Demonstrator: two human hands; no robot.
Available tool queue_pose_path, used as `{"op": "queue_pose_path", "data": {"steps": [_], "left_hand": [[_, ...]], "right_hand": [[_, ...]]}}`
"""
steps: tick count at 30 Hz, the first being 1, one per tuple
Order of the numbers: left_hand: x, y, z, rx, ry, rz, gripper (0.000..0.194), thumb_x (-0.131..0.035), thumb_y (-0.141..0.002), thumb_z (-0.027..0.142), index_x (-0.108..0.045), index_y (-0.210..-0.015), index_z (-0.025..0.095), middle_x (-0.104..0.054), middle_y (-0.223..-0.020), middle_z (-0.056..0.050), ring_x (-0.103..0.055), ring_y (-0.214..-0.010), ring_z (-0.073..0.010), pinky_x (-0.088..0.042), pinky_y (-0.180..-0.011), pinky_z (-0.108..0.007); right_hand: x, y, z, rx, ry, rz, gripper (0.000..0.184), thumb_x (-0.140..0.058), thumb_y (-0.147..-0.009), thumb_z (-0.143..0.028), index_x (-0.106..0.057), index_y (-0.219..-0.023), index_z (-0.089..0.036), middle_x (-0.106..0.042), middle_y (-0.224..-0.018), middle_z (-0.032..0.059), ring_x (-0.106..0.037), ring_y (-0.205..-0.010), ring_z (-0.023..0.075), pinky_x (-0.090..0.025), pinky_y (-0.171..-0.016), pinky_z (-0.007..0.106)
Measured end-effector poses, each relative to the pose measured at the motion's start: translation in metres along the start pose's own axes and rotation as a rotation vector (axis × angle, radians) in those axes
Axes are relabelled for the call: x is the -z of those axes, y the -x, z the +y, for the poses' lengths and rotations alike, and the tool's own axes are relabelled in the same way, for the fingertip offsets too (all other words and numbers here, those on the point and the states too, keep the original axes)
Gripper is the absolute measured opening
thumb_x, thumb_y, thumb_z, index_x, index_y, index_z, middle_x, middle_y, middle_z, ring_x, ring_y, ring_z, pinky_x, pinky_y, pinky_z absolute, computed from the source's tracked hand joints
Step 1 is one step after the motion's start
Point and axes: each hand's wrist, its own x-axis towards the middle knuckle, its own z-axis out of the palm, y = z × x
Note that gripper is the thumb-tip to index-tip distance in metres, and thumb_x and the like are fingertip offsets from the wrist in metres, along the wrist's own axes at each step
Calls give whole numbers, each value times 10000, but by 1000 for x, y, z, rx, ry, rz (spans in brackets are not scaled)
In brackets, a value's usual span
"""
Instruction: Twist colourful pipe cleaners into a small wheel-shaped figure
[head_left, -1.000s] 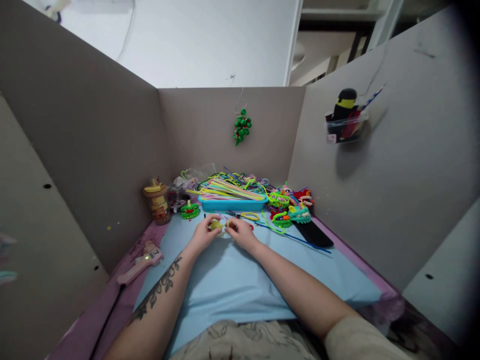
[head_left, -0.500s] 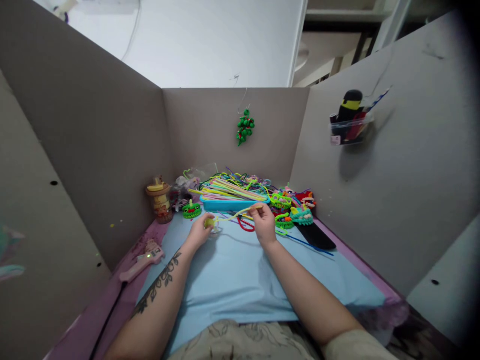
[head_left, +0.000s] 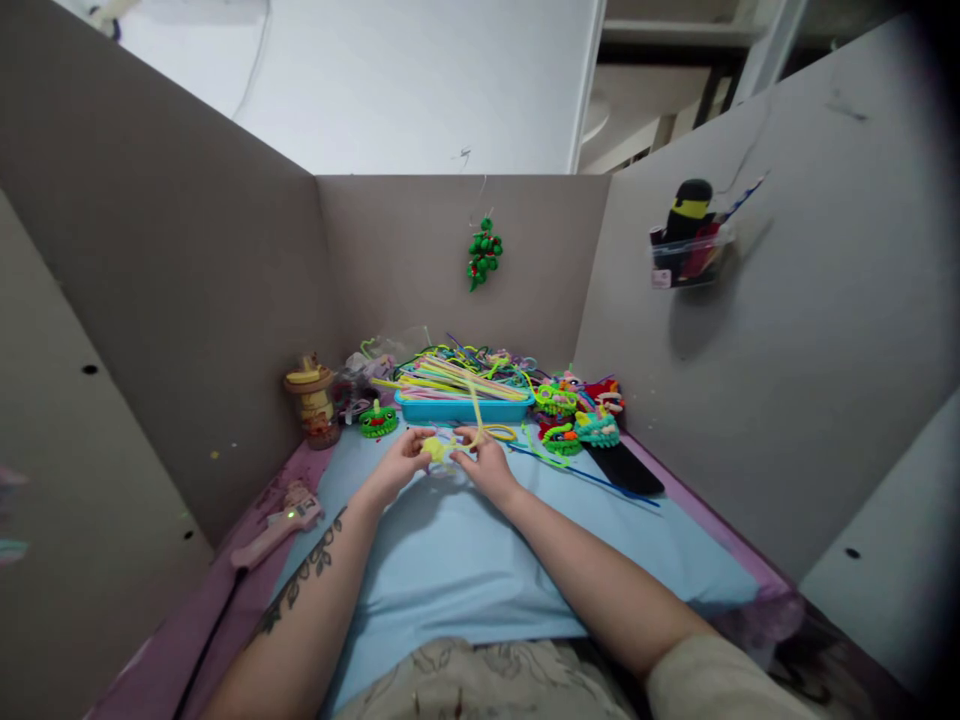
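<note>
My left hand is closed, its fingertips pinching a small coiled yellow piece above the blue cloth. From this piece a pale yellow pipe cleaner runs right and then sticks up past my right hand. That hand is closed too, with thumb and fingers on the pipe cleaner close to the coil. Something clear or whitish shows around the coil, too blurred to make out. Behind my hands stands a blue tray heaped with colourful pipe cleaners.
A pink glue gun with a lit green light lies at left, by a lidded cup. A green figure sits left of the tray. Several fuzzy figures, a black strip and blue pipe cleaners are at right.
My right hand has come left and down, close to my left hand. The strand, earlier stretched sideways between them, now bends upward. The view has shifted slightly.
</note>
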Motion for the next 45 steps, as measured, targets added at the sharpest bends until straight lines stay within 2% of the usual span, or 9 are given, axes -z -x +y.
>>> {"op": "queue_pose_path", "data": {"steps": [3,6,13,21,25,29,36,39,45], "left_hand": [[-2,-1,-3,-28,-94,-52,352,-587,-664,203,-486,-999,161,-603,-850,-34,-578,-754,-145,-455,-648,-259],[-3,0,-6,-111,-336,2,349,-574,-703,214,-496,-1040,162,-611,-972,-73,-583,-888,-190,-473,-722,-310],[-15,5,-18,-346,-803,104,709,-668,-673,324,-357,-1286,149,-456,-1308,-167,-440,-1193,-280,-342,-992,-435],[-16,5,-16,-309,-1086,259,418,-552,-748,187,-477,-1158,160,-583,-1133,-128,-530,-1044,-261,-398,-889,-386],[-12,6,-11,-269,-1082,162,183,-503,-773,153,-572,-936,196,-644,-956,-78,-576,-901,-219,-418,-805,-328],[-11,7,-9,-265,-1089,139,162,-512,-764,147,-593,-891,206,-647,-925,-65,-581,-863,-209,-411,-762,-300],[-5,6,-9,-195,-1066,251,215,-445,-807,181,-612,-936,227,-676,-881,-65,-608,-778,-218,-401,-645,-287],[-2,2,-12,-164,-914,284,263,-437,-803,178,-581,-1020,213,-693,-858,-59,-621,-761,-208,-418,-656,-288],[0,-9,-19,-163,-528,305,232,-448,-803,303,-599,-899,156,-672,-829,-64,-618,-763,-187,-449,-679,-282]], "right_hand": [[3,-1,2,103,-34,-29,74,-598,-771,-212,-647,-825,-199,-625,-772,30,-568,-777,180,-436,-749,319],[8,-2,1,169,33,-37,69,-574,-791,-197,-625,-745,-202,-624,-758,34,-558,-794,192,-421,-775,335],[2,2,-5,104,122,-28,82,-528,-800,-177,-601,-769,-194,-600,-778,42,-548,-794,192,-422,-743,309],[-6,6,4,91,33,-103,68,-570,-782,-221,-634,-772,-198,-619,-757,29,-572,-711,166,-452,-666,284],[-3,4,4,112,26,-125,70,-599,-762,-190,-643,-708,-189,-634,-756,33,-576,-751,168,-451,-696,287],[3,2,-2,32,-95,-146,58,-615,-735,-199,-639,-686,-179,-619,-742,22,-562,-715,150,-437,-614,246],[12,-4,2,-207,-166,-7,134,-607,-727,-277,-591,-647,-171,-524,-568,-23,-480,-532,119,-389,-505,226],[12,-3,4,-154,-104,-13,102,-605,-732,-259,-605,-677,-173,-553,-591,-10,-504,-557,133,-409,-541,243],[11,1,0,93,-39,-9,119,-528,-809,-224,-635,-772,-184,-661,-816,59,-603,-784,180,-464,-716,288]]}}
